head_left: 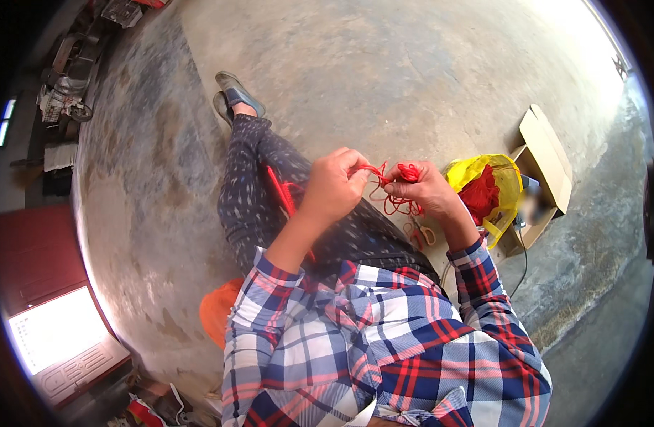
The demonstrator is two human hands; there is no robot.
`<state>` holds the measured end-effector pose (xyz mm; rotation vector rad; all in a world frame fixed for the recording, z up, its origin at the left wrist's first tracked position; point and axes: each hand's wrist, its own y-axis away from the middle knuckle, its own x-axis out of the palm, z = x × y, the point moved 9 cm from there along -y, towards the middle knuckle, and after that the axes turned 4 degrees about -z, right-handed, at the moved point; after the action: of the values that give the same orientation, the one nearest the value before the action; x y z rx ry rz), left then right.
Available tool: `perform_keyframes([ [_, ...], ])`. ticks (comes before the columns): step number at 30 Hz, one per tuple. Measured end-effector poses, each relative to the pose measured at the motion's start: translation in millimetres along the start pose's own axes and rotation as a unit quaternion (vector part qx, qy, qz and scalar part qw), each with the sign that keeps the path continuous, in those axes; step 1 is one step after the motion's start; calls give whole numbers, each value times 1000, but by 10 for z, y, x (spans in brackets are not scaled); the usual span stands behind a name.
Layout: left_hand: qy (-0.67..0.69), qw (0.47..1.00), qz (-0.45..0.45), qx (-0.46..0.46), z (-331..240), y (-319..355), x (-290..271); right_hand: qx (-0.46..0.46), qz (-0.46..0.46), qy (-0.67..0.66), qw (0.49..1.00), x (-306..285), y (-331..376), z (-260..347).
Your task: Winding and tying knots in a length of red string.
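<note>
Holding red cord (409,172), stained grey concrete floor (355,78), clutter (70,82) along left side

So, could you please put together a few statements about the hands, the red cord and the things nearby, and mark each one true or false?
1. The left hand and the right hand both hold the red cord. True.
2. The yellow bag is to the left of the person's legs. False: the yellow bag is to their right.
3. Red material lies inside the yellow bag. True.
4. The cardboard box is shut. False: the cardboard box is open, with a flap spread outward.
5. The scissors are in the left hand. False: the scissors lie beside the legs, in neither hand.
</note>
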<state>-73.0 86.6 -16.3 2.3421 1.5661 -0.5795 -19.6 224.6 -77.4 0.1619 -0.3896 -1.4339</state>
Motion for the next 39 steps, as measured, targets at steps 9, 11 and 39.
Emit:
perform_keyframes([
  [9, -85, 991, -106, 7, 149, -63, -237, 39, 39, -39, 998, 1, 122, 89],
  [11, -167, 970, -161, 80, -7, -24, -227, 48, 42, -51, 997, 23, 130, 79],
  [39, 377, 890, 109, -232, 276, 193, 205, 8, -57, -147, 987, 172, -31, 147],
])
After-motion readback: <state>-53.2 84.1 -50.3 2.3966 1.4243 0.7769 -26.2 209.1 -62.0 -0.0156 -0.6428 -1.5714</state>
